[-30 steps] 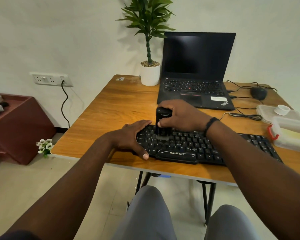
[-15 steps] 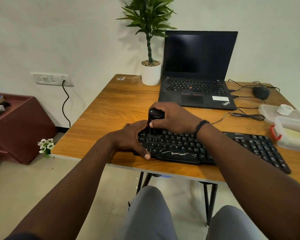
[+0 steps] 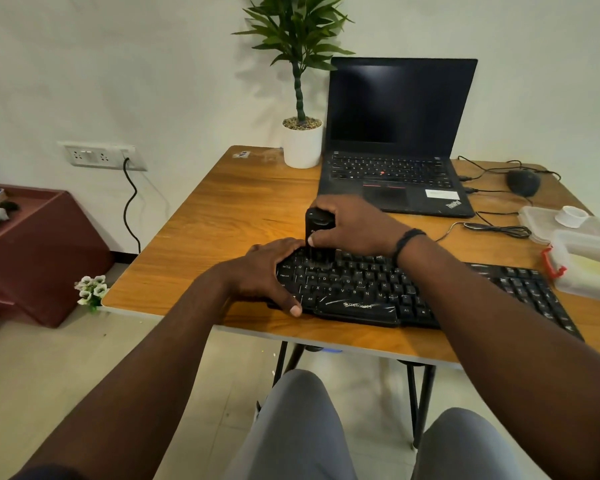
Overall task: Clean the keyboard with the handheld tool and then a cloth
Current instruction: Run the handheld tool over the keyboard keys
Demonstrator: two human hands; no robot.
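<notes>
Wooden table (image 3: 243,209) fills mid-frame. Open black laptop (image 3: 395,140), screen dark, upper centre-right; potted plant (image 3: 300,98) just left of it. Black keyboard (image 3: 378,292) lies along the table's near edge, centre to right of frame. Left hand (image 3: 267,271) lies flat on the keyboard's left end, fingers spread, thumb at front edge. Right hand (image 3: 354,226) is wrapped around a black handheld tool (image 3: 314,233), upright, its tip on the upper-left key rows. Mouse (image 3: 523,181) upper right.

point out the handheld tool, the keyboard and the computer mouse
handheld tool (image 3: 315,225), head view, on its black upper body
keyboard (image 3: 355,284), head view, on the letter keys
computer mouse (image 3: 523,182), head view, on its rounded top
</notes>
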